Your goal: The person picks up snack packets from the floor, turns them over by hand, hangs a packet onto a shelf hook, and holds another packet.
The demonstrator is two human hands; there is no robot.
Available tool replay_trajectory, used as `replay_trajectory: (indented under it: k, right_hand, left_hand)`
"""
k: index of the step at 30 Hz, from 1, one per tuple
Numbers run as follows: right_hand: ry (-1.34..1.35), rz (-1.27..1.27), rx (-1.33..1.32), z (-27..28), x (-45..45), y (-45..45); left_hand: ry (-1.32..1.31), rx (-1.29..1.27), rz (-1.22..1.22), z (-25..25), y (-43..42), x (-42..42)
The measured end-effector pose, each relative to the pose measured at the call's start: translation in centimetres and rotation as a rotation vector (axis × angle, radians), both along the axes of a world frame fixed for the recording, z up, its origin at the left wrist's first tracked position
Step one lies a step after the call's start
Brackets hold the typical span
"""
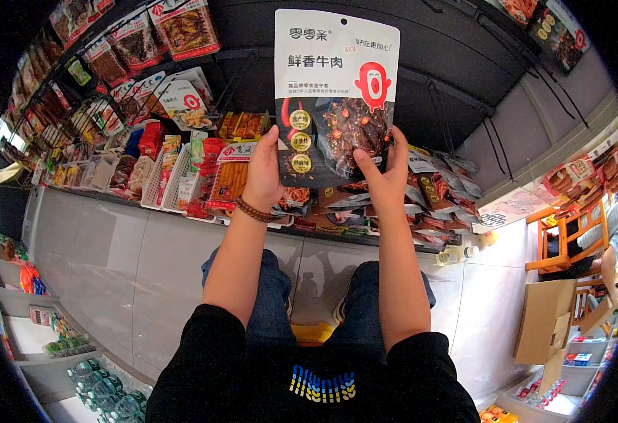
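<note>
Held upright in front of me is a white and black snack bag [337, 67] with a red cartoon figure and a clear window showing dark, chili-flecked pieces. My left hand [263, 173], a beaded bracelet at its wrist, grips the bag's lower left edge. On the lower right side, my right hand [386, 169] pinches it, thumb across the front. Behind and below the bag, more dark snack bags [432, 194] lie in a pile on the low shelf. Just left of my left hand stands a pack of orange-brown snacks [231, 180].
White plastic baskets [171, 176] and packets line the shelf to the left; packs [185, 32] hang above. Black metal hooks [496, 137] project at right. On the tiled floor [168, 268] stand a bottle [457, 255] and a cardboard box [545, 321]. A person sits near a wooden chair [570, 240].
</note>
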State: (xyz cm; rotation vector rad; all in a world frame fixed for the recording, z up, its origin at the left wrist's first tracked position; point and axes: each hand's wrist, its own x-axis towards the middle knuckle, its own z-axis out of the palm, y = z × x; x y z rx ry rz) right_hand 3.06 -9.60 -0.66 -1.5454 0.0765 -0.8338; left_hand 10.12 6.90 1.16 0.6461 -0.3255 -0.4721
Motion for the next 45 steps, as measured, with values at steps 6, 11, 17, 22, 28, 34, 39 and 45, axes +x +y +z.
replay_trajectory:
  k: [6,11,17,22,28,34,39,45]
  right_hand:
    - [-0.015,0.022,0.039,-0.3,0.2,-0.3]
    - [0.019,0.04,0.09,-0.6,0.3,-0.9]
    - [0.02,0.056,0.136,-1.1,0.6,-1.1]
    - [0.022,0.121,0.232,-1.1,0.6,-1.0]
    - [0.019,0.192,0.339,-0.5,0.3,-0.7]
    - [-0.006,0.342,0.516,-0.5,0.0,-0.7]
    - [-0.009,0.386,0.579,-0.7,0.0,-0.6]
    - [-0.01,0.431,0.615,-0.7,-0.1,-0.5]
  left_hand:
    - [-0.063,-0.043,-0.092,-0.4,0.2,0.2]
    - [-0.089,0.107,-0.132,0.2,-0.2,-0.5]
    - [-0.284,0.228,-0.095,0.8,-0.6,-1.1]
    - [-0.389,0.308,-0.044,1.2,-0.8,-1.6]
    - [-0.479,0.318,-0.03,2.3,-1.2,-2.5]
    - [-0.542,0.37,0.064,3.2,-2.1,-4.0]
    - [-0.568,0.419,0.13,3.2,-2.4,-4.5]
    - [-0.582,0.461,0.138,3.4,-2.3,-5.0]
